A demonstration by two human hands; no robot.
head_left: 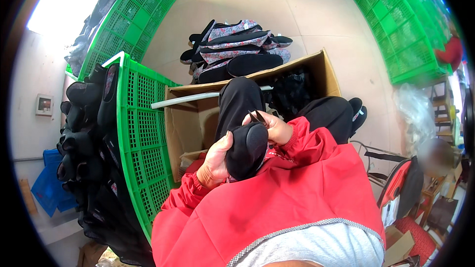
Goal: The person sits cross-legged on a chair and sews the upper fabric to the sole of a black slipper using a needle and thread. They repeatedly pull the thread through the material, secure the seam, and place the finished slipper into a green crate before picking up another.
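A black cloth shoe [246, 152] with a rounded toe rests across my lap, close to my raised knee. My left hand [215, 160] is closed round its left side, the thumb lying along the upper edge. At the shoe's far right edge, my right hand [277, 127] is closed on small dark thread snips [256, 116], whose pointed blades stick out past the fingers. Part of the snips is hidden inside that hand. Below the shoe, a bit of patterned fabric shows against my red apron [297, 188].
An open cardboard box [190, 133] with dark items stands before my knees, a white bar [188, 100] across it. Beyond lie piled floral-and-black shoes [237, 44]. At left, a green crate [146, 133] adjoins many black shoes [84, 138]. Another green crate [396, 34] stands far right.
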